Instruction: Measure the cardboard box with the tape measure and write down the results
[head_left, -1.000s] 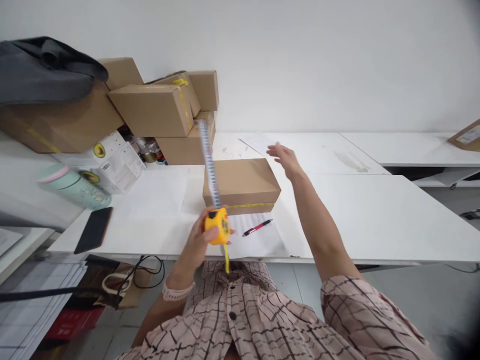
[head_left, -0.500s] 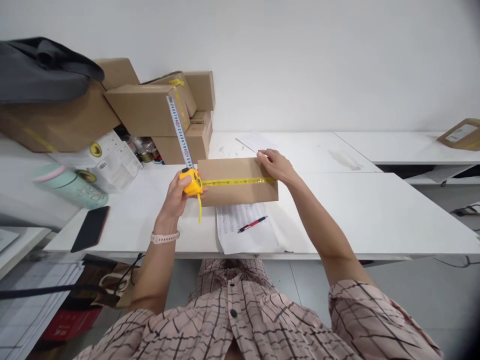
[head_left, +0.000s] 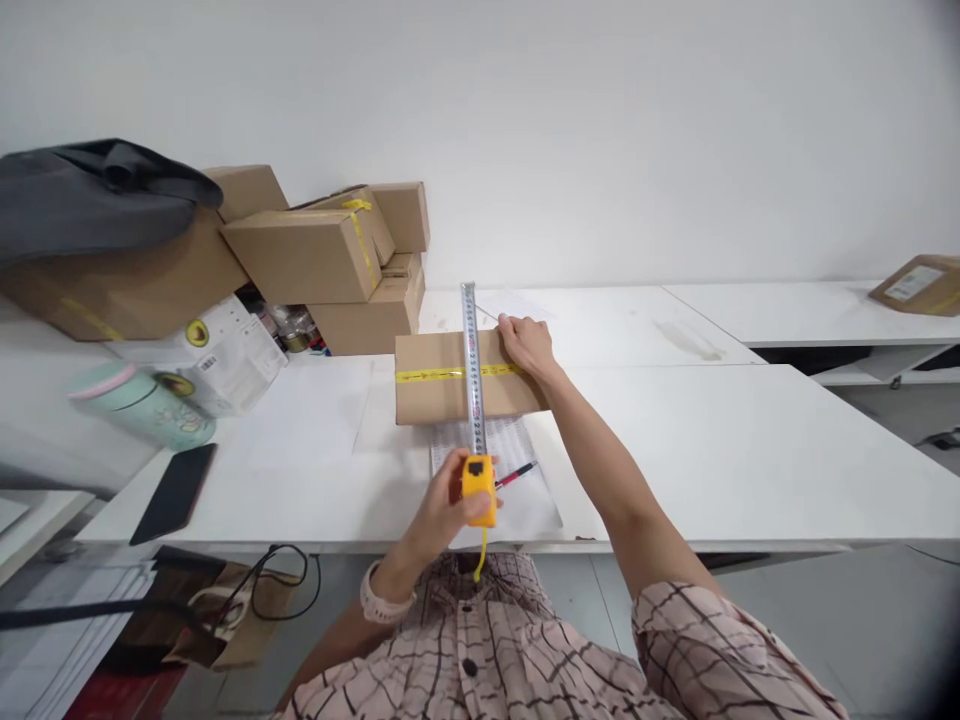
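Observation:
My left hand point(head_left: 436, 512) is closed around a yellow tape measure point(head_left: 478, 488) near the table's front edge. Its extended blade point(head_left: 472, 370) points away from me and crosses above a cardboard box point(head_left: 429, 402) sealed with yellow tape; whether blade and box touch I cannot tell. At the box's right end, my right hand point(head_left: 529, 348) grips the far top edge, fingers curled over it. Printed sheets point(head_left: 536, 510) lie partly under the box, with a red and black pen point(head_left: 517, 473) on them. A yellow strap hangs from the tape measure.
Stacked cardboard boxes point(head_left: 300, 250) stand at the back left beside a white avocado-print carton point(head_left: 232, 365). A mint-green bottle point(head_left: 150, 405) and a dark phone point(head_left: 174, 492) lie at the left. Another carton point(head_left: 919, 285) sits far right on the white table point(head_left: 675, 450).
My left hand has brought the tape measure right and toward me, swinging its blade from left of the box to across it. My right hand has shifted slightly left, its fingers more curled.

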